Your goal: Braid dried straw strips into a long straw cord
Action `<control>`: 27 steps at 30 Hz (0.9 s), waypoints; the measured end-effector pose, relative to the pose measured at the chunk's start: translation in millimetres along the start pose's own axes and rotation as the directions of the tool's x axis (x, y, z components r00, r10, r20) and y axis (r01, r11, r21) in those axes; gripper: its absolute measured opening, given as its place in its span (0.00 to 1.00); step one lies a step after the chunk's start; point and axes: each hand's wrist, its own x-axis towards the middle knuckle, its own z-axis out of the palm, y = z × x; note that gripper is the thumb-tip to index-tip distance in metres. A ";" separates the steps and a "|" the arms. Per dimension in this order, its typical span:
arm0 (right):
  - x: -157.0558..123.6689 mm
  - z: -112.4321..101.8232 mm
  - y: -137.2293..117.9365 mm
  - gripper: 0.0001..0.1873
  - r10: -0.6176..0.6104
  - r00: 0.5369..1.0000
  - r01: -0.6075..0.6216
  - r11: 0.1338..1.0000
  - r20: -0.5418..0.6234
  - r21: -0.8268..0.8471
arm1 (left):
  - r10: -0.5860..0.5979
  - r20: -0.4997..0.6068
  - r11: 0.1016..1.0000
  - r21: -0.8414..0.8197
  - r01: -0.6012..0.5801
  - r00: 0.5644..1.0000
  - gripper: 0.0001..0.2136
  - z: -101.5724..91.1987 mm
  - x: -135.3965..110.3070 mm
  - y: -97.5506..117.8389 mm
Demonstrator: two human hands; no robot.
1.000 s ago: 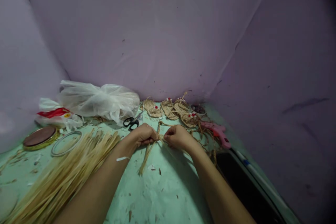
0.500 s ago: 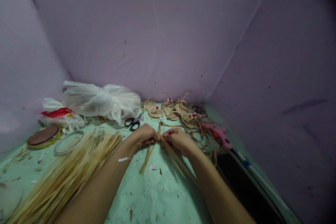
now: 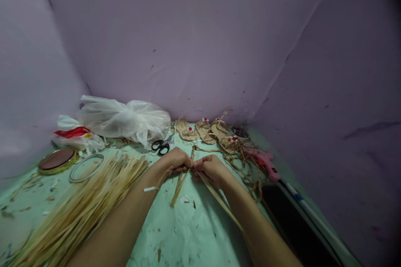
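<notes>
My left hand [image 3: 179, 162] and my right hand [image 3: 210, 169] meet at the middle of the table, fingertips pinched close together. Between them is the working end of a braided fibre cord [image 3: 206, 150], which runs up from my fingers and off to the right. Loose fibre strands [image 3: 178, 192] hang below my left hand. A longer strand bundle [image 3: 221, 200] trails from my right hand down along the right forearm. The exact crossing of the strands is hidden by my fingers.
On the left lie a pile of pale fibre strips [image 3: 90, 208], a ring [image 3: 86, 167] and a round lid [image 3: 57, 159]. Black-handled scissors [image 3: 161, 147], plastic bags [image 3: 125, 121] and small woven slippers [image 3: 205, 131] stand behind. A pink glue gun [image 3: 263, 160] and a dark tray [image 3: 294, 221] are right.
My right hand has come in against the left fingertips, and its trailing strands are drawn together into a narrower bundle. The whole view has shifted slightly.
</notes>
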 end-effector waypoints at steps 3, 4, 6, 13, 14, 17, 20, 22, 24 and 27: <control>2.2 -0.4 1.7 0.05 0.008 1.000 -0.008 0.999 0.012 0.054 | -0.002 -0.001 1.000 0.010 0.002 1.000 0.03 -0.5 0.6 -0.8; 3.5 -0.5 2.4 0.06 -0.011 1.000 0.011 0.999 0.004 0.040 | -0.004 -0.001 1.000 0.010 0.004 1.000 0.03 -0.5 0.5 -0.8; 6.7 -1.0 4.1 0.07 -0.049 0.999 0.048 0.998 -0.019 -0.032 | -0.005 0.004 1.000 0.013 0.005 1.000 0.03 -0.3 0.3 -0.6; 12.8 -4.1 10.3 0.05 -0.092 0.992 0.090 0.996 -0.084 -0.019 | 0.005 0.037 1.000 0.004 -0.005 0.999 0.02 -1.8 -0.6 -0.3; 11.8 -5.0 10.3 0.07 -0.093 0.991 0.093 0.996 -0.096 -0.003 | 0.007 0.039 1.000 -0.003 -0.007 0.999 0.02 -1.9 -1.0 0.0; 6.4 -7.3 7.8 0.05 -0.093 0.992 0.094 0.996 -0.081 -0.002 | 0.009 0.037 1.000 -0.008 -0.009 0.999 0.03 -2.0 -1.7 0.5; 1.8 -7.5 4.8 0.03 -0.078 0.996 0.079 0.997 -0.044 0.014 | 0.014 0.034 1.000 -0.009 -0.014 0.999 0.03 -2.3 -0.2 -1.4; 0.9 -6.7 4.2 0.03 -0.073 0.997 0.074 0.996 -0.031 0.042 | 0.012 0.038 1.000 -0.012 -0.012 0.999 0.02 -3.0 1.9 -3.7; 1.8 -6.7 4.6 0.05 -0.067 0.997 0.068 0.996 -0.025 0.065 | 0.014 0.047 1.000 -0.018 -0.013 0.999 0.02 -3.8 3.7 -5.6; 4.9 -10.4 5.6 0.07 -0.062 0.998 0.062 0.996 -0.008 0.070 | 0.014 0.051 1.000 -0.028 -0.013 0.999 0.03 -4.6 4.9 -6.3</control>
